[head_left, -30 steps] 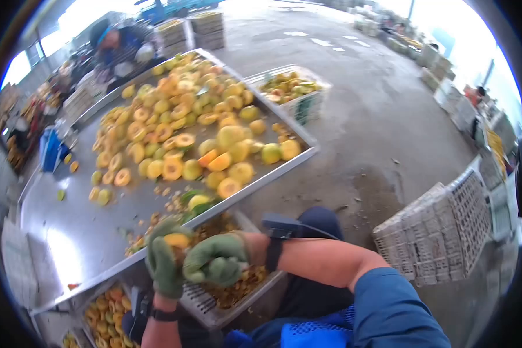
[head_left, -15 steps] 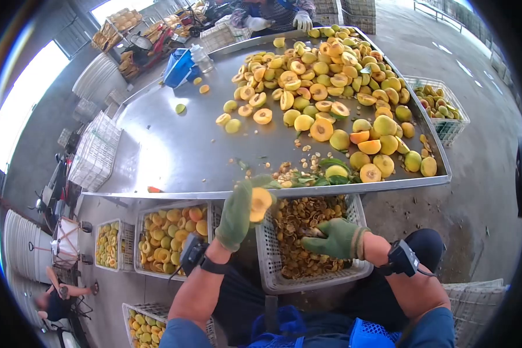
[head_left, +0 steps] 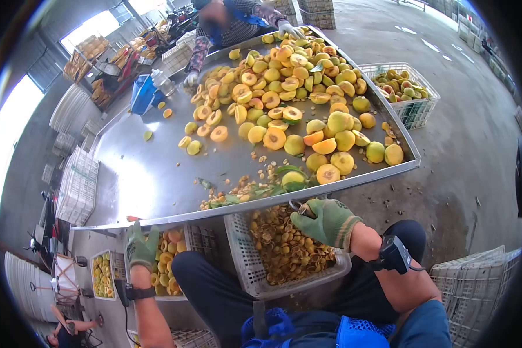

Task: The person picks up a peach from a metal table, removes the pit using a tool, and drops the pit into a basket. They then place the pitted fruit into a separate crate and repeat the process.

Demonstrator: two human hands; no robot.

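Note:
My left hand point(head_left: 141, 248), in a green glove, is over a crate of halved yellow peaches point(head_left: 169, 246) at lower left. Its fingers are apart and I see nothing in them. My right hand point(head_left: 329, 223), also gloved in green, is closed around a small hand tool with a curved metal tip point(head_left: 300, 207). It is above the right side of a white crate point(head_left: 248, 272) between my legs, which holds brown pit pieces point(head_left: 287, 249). Whole and halved peaches point(head_left: 272, 87) are heaped on the metal table point(head_left: 156, 191) in front of me.
Across the table, a person point(head_left: 229, 23) in pale gloves reaches both arms onto it. A blue container point(head_left: 142, 95) and a clear bottle point(head_left: 162, 81) stand at its left edge. A fruit crate point(head_left: 414, 107) is on the right. Leaves and pit bits point(head_left: 249, 188) lie near the front edge.
My left hand has moved left and down, and the peach half it held is gone from it. My right hand has risen towards the table edge. The other person has leaned in, arms spread.

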